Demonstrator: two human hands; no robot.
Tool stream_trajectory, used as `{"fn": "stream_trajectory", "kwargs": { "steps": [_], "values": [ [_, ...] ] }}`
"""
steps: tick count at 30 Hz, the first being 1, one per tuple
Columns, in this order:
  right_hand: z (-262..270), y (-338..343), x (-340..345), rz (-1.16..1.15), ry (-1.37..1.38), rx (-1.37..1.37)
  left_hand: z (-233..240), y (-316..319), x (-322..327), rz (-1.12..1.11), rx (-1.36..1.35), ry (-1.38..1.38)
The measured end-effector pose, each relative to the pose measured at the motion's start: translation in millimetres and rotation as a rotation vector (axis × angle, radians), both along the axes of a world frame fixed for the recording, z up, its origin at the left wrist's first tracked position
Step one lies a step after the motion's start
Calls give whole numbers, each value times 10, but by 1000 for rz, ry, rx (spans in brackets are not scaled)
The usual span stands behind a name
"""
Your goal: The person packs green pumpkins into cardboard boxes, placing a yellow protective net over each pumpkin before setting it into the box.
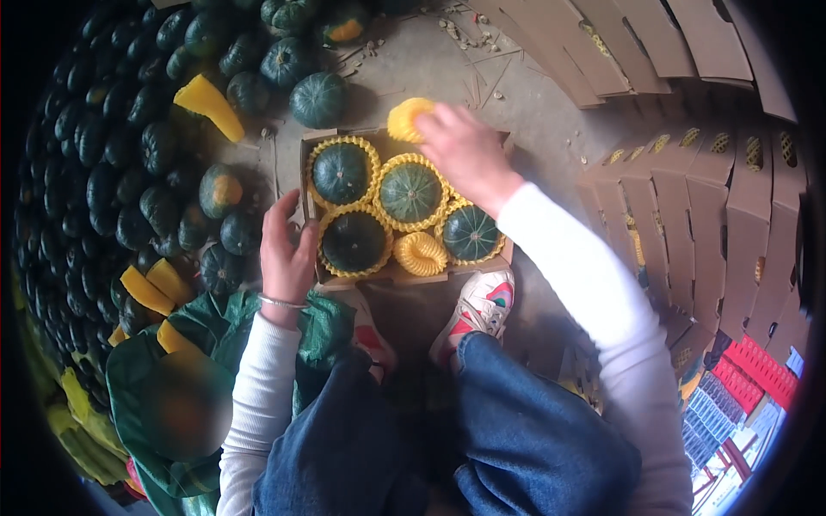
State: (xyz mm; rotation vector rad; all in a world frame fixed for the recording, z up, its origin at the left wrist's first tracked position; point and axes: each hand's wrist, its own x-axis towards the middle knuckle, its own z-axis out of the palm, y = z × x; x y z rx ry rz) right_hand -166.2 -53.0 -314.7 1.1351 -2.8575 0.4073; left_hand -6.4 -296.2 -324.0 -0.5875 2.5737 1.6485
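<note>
An open cardboard box (413, 279) lies on the floor before my feet. Dark green kabocha squashes (411, 192) sit in it, each ringed by a yellow foam net sleeve (381, 240). A folded foam net sleeve (420, 253) is tucked between two squashes at the near side. My right hand (461, 145) is over the far right part of the box and grips another yellow foam net sleeve (406, 120), slightly blurred. At the box's left wall, my left hand (287, 245) rests with thumb and fingers apart, holding nothing. The far right corner is partly hidden by my right hand.
A large pile of kabocha squashes (155, 148) fills the left side, with yellow foam sleeves (210, 106) lying on it. Rows of cardboard boxes (703, 213) stand at right. Green woven sacking (219, 316) lies by my left arm. Debris (474, 35) litters the concrete floor.
</note>
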Motion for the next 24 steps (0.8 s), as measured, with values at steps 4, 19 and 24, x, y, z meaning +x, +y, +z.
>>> {"fn": "stream_trajectory", "kwargs": {
  "steps": [4,19,24],
  "values": [
    [-435,-253,-5,195,-31,102,-466,-17,108,24,55,-184],
    [-366,90,-258,-345,-621,-195,28,118,-336,-89,-378,221],
    [-388,0,-562,-340,-505,-174,67,145,-880,-143,-186,262]
  ]
}}
